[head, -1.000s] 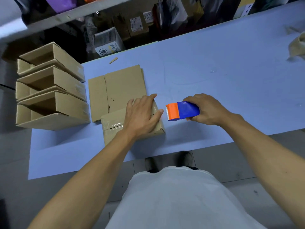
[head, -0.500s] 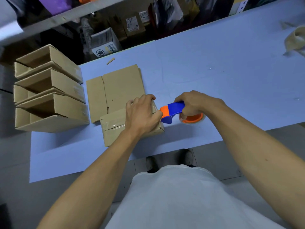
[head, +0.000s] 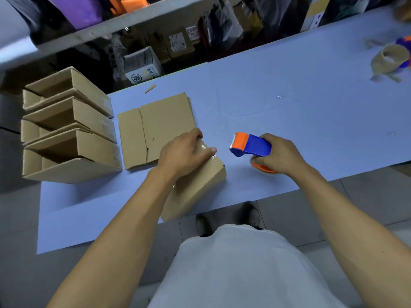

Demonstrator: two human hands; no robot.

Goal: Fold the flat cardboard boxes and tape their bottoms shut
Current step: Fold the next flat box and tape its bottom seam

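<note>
Box (head: 195, 185): under my left hand (head: 182, 154), fingers curled over its taped end; tape dispenser (head: 251, 145) gripped in my right hand (head: 280, 155), just beside.

Pale blue table (head: 311, 90), grey tiled floor (head: 367, 203), cluttered shelf (head: 93, 32) behind, dim light

free: table (head: 300, 103) far right | blocked: folded boxes (head: 66, 127) left, flat cardboard (head: 155, 125) centre
</note>
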